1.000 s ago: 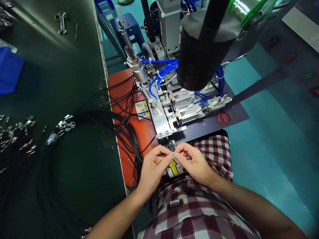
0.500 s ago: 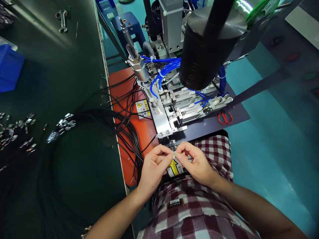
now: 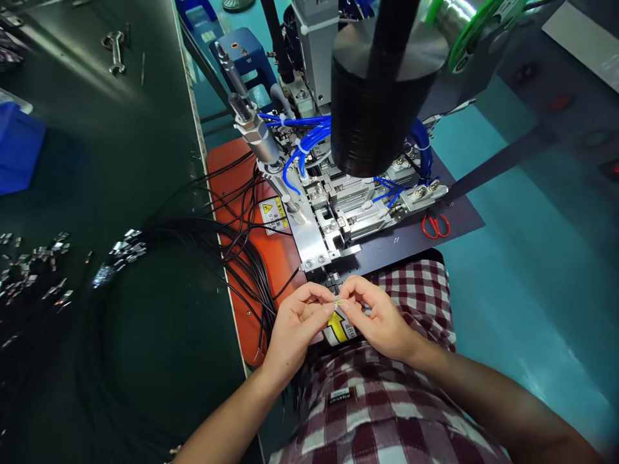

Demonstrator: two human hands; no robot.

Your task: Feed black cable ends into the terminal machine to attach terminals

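Observation:
In front of my lap, my left hand [image 3: 296, 330] and my right hand [image 3: 378, 320] meet fingertip to fingertip, both closed in a pinch. Between them show thin pale wires [image 3: 338, 301], very small and mostly covered by the fingers. Right beyond the fingertips is the small metal front fixture [image 3: 333, 281] of a machine. Below the hands lies a label with a yellow arrow [image 3: 337, 327]. A bundle of black cables [image 3: 251, 261] runs over the orange-red base plate [image 3: 285, 254] to the left of my left hand.
The machine [image 3: 345, 212] with blue air tubes stands ahead, under a black cylinder [image 3: 382, 116]. Red-handled scissors [image 3: 436, 227] lie on its dark plate. On the dark green table [image 3: 159, 322] are cable ends with silver connectors [image 3: 126, 248], a wrench [image 3: 116, 55] and a blue bin [image 3: 19, 148].
My fingertips have shifted slightly around the thin wires, which now lie more level between them. The camera view has moved a little; the machine and cables stay as they were.

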